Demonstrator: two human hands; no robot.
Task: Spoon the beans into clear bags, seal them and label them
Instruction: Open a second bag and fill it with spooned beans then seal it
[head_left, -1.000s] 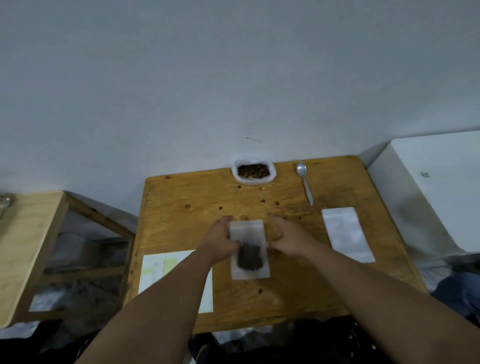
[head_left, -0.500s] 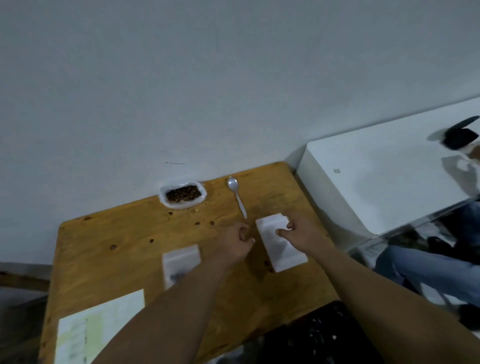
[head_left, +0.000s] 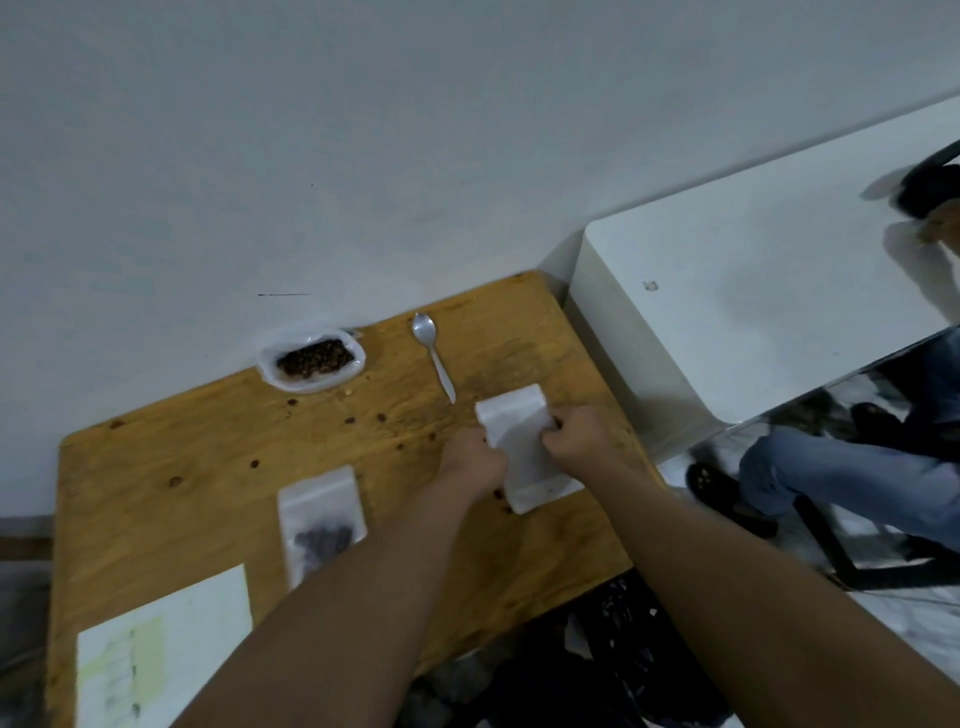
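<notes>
Head: L+R hands (head_left: 475, 460) (head_left: 574, 441) curled round bag (head_left: 519, 431)

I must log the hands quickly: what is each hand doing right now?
Left hand: closed, pinching the left edge of the empty bag.
Right hand: closed, pinching the right edge of the same bag.

A plain, makeshift workroom is shown. A rough plywood table (head_left: 208, 493) is set against a bare pale wall (head_left: 363, 130) beyond the left hand (head_left: 475, 460) and right hand (head_left: 574, 441), by which a clear bag (head_left: 519, 441) is gripped. A dish of beans (head_left: 311, 358) and a spoon (head_left: 434, 358) are laid out beyond the left hand. A white cabinet (head_left: 753, 312) is seen to the right of the right hand, with a seated person's jeans (head_left: 841, 478) beside it.
</notes>
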